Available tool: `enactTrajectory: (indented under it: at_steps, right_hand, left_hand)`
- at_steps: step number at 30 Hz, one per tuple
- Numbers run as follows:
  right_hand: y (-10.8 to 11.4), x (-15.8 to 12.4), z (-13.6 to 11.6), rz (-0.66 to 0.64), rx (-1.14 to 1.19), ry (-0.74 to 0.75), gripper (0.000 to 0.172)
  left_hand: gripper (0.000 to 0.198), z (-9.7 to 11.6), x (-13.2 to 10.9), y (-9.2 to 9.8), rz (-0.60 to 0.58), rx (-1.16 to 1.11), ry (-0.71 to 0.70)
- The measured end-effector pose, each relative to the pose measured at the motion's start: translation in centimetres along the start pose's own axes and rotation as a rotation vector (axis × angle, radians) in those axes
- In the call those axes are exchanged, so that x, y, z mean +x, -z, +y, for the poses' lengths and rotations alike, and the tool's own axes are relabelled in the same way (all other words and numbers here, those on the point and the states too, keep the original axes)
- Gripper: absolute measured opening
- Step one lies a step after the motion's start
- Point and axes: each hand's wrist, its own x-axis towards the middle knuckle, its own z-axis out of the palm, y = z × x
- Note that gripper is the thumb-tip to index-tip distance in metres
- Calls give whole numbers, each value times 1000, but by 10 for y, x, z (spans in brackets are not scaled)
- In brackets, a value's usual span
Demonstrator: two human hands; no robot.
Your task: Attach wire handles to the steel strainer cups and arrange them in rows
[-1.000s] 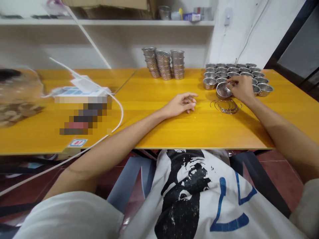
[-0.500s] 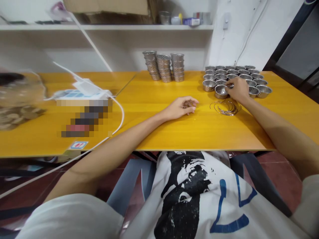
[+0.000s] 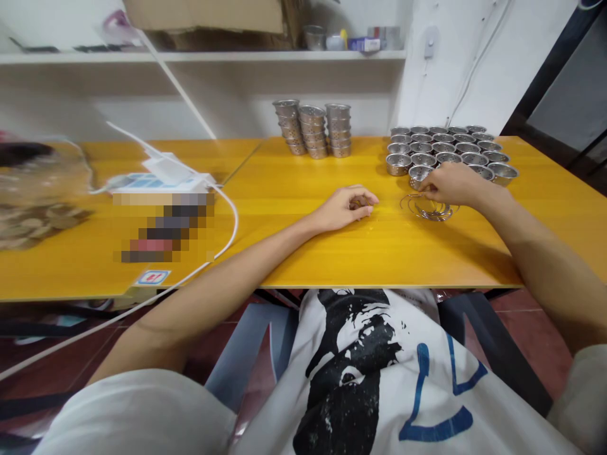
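Note:
My left hand (image 3: 345, 208) rests on the yellow table, its fingers loosely curled and the thumb apart; nothing can be made out in it. Just in front of the perforated metal cups (image 3: 398, 164), my right hand (image 3: 453, 183) is palm down with thumb and fingertips pinched together. Whatever those fingertips hold, if anything, is too small to tell. Right under them lies a loose bunch of thin wire rings (image 3: 434, 215). The nearest cup (image 3: 418, 174) is partly behind my right fingers. Several rows of upright cups stand close together behind this hand.
Three stacks of the same cups (image 3: 313, 133) stand at the table's back. On the left are a white power strip (image 3: 161, 182), a white cable (image 3: 234, 221) and a blurred clear bag of round brownish pieces (image 3: 42, 221). A shelf (image 3: 237, 57) runs behind, holding a cardboard box (image 3: 208, 19).
My right hand has come down from the rim of a front cup toward me, and now hovers over the wire rings. The left hand has stayed in place on the table.

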Motion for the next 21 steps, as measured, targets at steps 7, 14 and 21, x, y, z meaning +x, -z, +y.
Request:
enactTrajectory:
  at_steps: [7,14,21]
  right_hand:
    - [0,1,-13,-184,-90,71,15]
    - [5,2,-6,-258,96,163,10]
    - [12,0,-11,-326,226,155,9]
  left_hand:
    - [28,1,1,1,5,57,1]
    - [26,2,0,1,5,92,-11]
    - [28,-1,0,3,-20,-124,47]
